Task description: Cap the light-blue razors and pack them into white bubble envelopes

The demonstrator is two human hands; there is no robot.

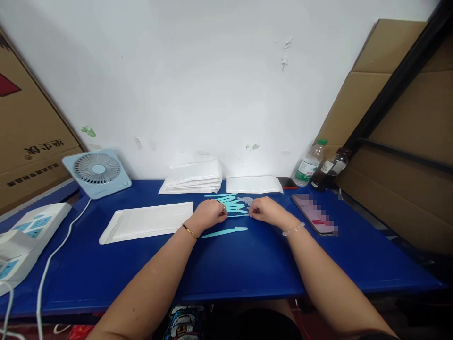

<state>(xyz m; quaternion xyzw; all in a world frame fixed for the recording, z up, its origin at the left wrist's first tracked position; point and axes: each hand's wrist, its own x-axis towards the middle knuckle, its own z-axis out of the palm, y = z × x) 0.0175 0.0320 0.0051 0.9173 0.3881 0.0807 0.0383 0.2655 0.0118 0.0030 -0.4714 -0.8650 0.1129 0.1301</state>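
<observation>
Seemingly upside-down Chinese print on the cardboard box (31, 141), far left of the teal pile (231, 206); can't quote it. Green-and-white label on the water bottle (307, 169), right of and behind the pile, plus a pale label on the dark bottle (327, 174) just beside; both too small to read. Faint lettering on the blue fan (97, 171), left of the pile.

Glossy blue surface (247, 269) against a scuffed white wall (212, 85). Behind the pile: envelope stack (194, 177) slightly left, flat envelope (253, 184) slightly right. Left of it: single envelope (150, 220); farther left, power strip (49, 218). Right of it: phone (311, 215), screen pixelated. Just in front: loose teal stick (224, 232).

Left hand (209, 214): curled, pinching the left end of a thin teal stick (238, 216) at the pile's front edge. Right hand (267, 210): thumb and fingertips together at its other end. Can't tell if lifted.
</observation>
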